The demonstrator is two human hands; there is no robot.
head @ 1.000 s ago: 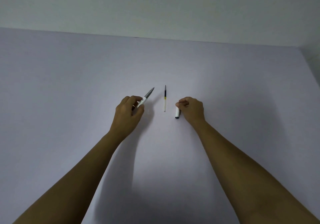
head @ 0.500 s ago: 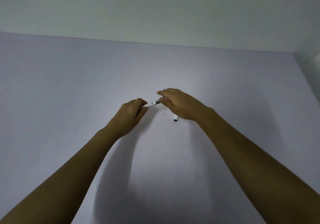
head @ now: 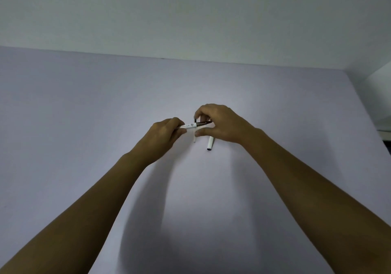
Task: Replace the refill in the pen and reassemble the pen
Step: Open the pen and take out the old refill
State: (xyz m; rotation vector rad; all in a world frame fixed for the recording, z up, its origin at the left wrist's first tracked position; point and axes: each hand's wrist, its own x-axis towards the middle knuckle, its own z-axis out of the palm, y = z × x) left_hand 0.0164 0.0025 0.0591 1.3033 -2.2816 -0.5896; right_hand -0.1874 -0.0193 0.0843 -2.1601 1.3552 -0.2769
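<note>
While the left hand (head: 163,135) clamps the white pen barrel (head: 188,126) above the table (head: 84,114), right-hand fingers (head: 198,134) close around its dark tip section (head: 203,123), apparently to unscrew it; the spare refill (head: 194,139) and cap (head: 210,143) lie beneath.

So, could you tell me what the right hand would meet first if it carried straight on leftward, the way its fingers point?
Probably the pen: the right hand has its fingertips around the dark grip end already. Straight beyond lies the left hand holding the white barrel. Depth is unclear.
</note>
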